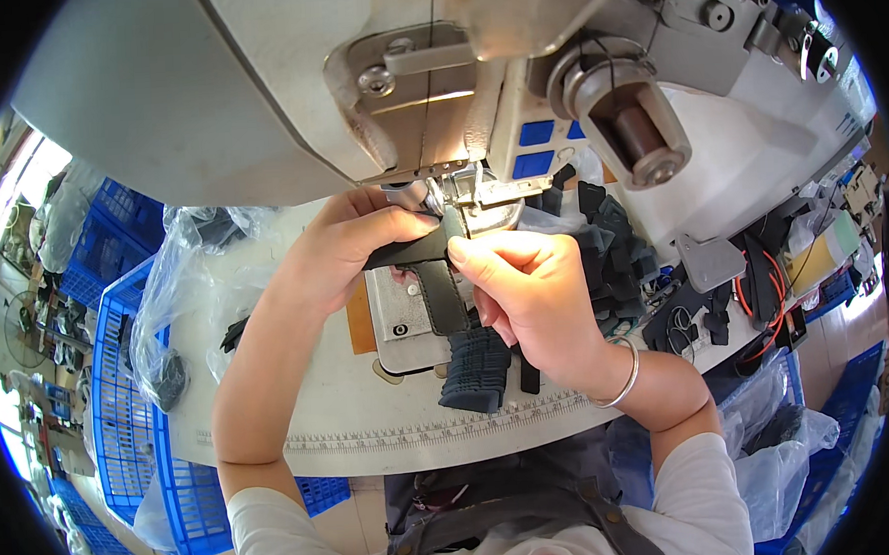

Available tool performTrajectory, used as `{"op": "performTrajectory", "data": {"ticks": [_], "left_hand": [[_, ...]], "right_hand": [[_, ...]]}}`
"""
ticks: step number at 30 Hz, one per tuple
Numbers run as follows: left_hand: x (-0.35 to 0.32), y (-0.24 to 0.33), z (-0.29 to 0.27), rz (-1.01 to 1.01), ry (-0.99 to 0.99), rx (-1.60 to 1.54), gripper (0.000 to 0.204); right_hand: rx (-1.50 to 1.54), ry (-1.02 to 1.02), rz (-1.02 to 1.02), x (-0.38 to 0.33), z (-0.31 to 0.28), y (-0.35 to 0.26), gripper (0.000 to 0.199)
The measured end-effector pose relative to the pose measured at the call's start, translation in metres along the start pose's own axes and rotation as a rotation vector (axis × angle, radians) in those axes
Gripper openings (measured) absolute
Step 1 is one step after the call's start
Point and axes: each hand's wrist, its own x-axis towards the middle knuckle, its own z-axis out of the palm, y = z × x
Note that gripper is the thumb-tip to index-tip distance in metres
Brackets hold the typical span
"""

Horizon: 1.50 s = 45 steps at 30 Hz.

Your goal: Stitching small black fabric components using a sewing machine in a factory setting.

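Observation:
Under the needle area of a sewing machine (520, 190), both my hands work on a black leather-like strap piece (409, 252). My left hand (339, 244) pinches its left part, thumb on top. My right hand (529, 289) grips its right end between thumb and fingertips, close to the presser foot. From the held piece a flap with a stitched edge (439, 296) hangs toward me over the metal bed plate (400, 319). Just below lies a neat stack of dark pieces (475, 370). The fingers partly hide the needle point.
A heap of dark cut pieces (606, 236) lies right of the needle. A spool of dark thread (642, 135) sits on the machine. Blue crates (128, 410) and clear plastic bags (207, 288) stand at the left. A ruler strip (372, 439) runs along the table's curved front edge.

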Motion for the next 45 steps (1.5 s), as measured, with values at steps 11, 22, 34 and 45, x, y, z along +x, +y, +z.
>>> {"op": "performTrajectory", "data": {"ticks": [11,22,34,45], "left_hand": [[0.003,-0.004,-0.005,0.005,-0.037,0.01,0.013],[0.005,-0.002,-0.009,0.028,-0.064,0.069,0.013],[0.001,-0.001,-0.01,0.016,0.02,0.095,0.014],[0.0,-0.003,-0.011,-0.085,-0.111,0.118,0.014]], "right_hand": [[0.004,-0.001,-0.004,0.0,0.001,-0.002,0.026],[0.051,0.008,0.008,-0.001,0.002,0.001,0.019],[-0.002,-0.056,-0.004,0.002,-0.001,0.004,0.022],[-0.017,-0.153,-0.031,-0.001,0.001,0.008,0.021]]}}
